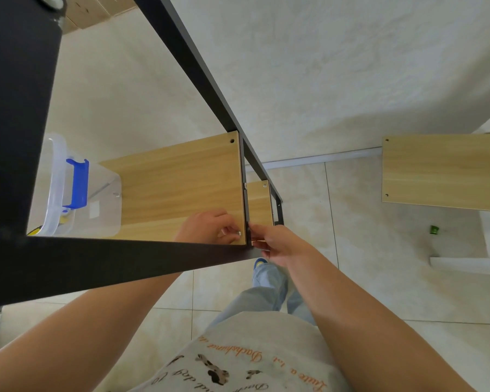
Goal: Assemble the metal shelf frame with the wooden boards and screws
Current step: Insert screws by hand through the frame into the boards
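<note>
The black metal shelf frame (198,69) stands upright, seen from above. A wooden board (178,176) lies inside it as a shelf, with an open hole at its far right corner. My left hand (210,226) rests on the board's near right corner and pinches a small silver screw (239,233) at the corner hole. My right hand (275,241) reaches in from outside the frame; its fingertips touch the black upright post (245,210) at that corner. A lower board (259,205) shows beneath, with a screw in its far corner.
A clear plastic box with a blue latch (77,183) sits on the shelf board's left part. A spare wooden board (441,171) leans by the wall at right. A small green object (434,230) lies on the tiled floor. My legs stand below.
</note>
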